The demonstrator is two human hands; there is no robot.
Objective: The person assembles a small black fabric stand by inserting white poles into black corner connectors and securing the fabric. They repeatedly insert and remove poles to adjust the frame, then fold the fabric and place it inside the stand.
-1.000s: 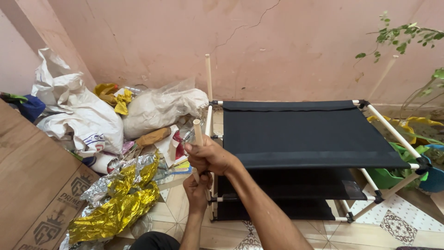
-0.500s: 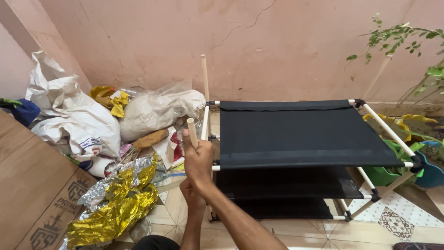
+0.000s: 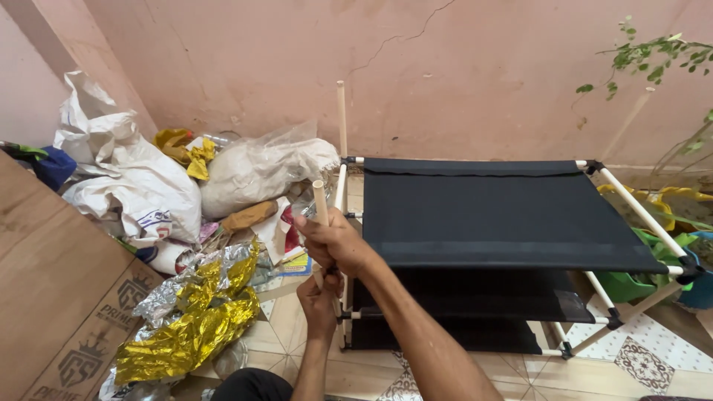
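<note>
Cream rack tube (image 3: 320,202) — right hand (image 3: 334,241) and left hand (image 3: 319,293) both clenched around it — keep it vertical over the front-left corner joint of the black fabric shelf rack (image 3: 505,223).

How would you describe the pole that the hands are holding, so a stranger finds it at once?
Start at the black fabric shelf rack by the pink wall. At its near left corner, the right hand and left hand grip a short cream pole. Unlike the taller pole behind, it leans slightly.

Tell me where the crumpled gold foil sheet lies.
The crumpled gold foil sheet lies on the tiled floor at lower left, between the brown cardboard box and the black fabric shelf rack.
</note>
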